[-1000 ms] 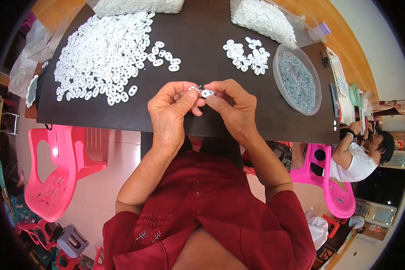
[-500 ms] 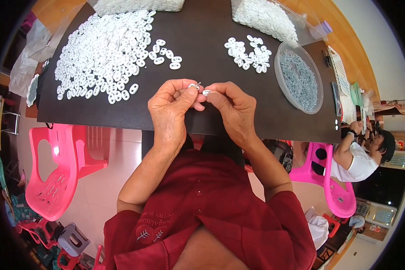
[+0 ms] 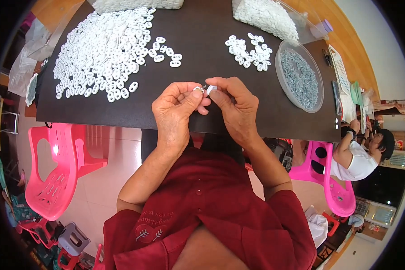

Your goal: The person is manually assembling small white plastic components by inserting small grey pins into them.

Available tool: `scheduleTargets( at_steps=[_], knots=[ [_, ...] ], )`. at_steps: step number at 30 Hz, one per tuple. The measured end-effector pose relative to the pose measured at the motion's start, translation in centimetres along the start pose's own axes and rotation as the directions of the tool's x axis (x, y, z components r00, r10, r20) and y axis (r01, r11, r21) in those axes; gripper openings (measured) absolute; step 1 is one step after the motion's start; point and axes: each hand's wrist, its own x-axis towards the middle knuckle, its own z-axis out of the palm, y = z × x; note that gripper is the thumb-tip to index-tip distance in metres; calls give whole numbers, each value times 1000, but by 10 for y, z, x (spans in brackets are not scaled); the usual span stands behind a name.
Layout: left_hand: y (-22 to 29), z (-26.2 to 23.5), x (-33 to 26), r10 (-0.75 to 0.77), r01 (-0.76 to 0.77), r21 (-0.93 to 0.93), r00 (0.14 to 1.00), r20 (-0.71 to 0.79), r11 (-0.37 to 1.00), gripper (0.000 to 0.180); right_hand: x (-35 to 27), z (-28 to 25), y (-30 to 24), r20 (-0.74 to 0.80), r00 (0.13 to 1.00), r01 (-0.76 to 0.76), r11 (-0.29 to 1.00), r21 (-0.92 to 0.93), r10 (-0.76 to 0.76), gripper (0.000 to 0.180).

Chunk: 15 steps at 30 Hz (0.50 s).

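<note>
Workroom: table with heaped parts

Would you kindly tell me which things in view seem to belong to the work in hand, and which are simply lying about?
Seemingly part of the work:
White piece in the left hand
Another white piece in the right hand
Large white pile
Round tub of small metal pieces

Apparently just lying about:
Pink chair at left
Grey stool
Plastic bag

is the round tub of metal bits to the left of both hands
No, the round tub stands on the dark table to the right of the right hand.
</note>
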Motion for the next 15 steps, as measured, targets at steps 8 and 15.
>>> scheduleTargets(
  at_steps=[8,15],
  knots=[
    [1,-2,2,-23,23,22,1000,-12,999,11,8,2,-4,13,962,-258,894,365,272,19],
    [5,-1,2,-39,39,79,999,-1,996,14,17,-11,-3,90,936,-348,864,363,339,16]
  ],
)
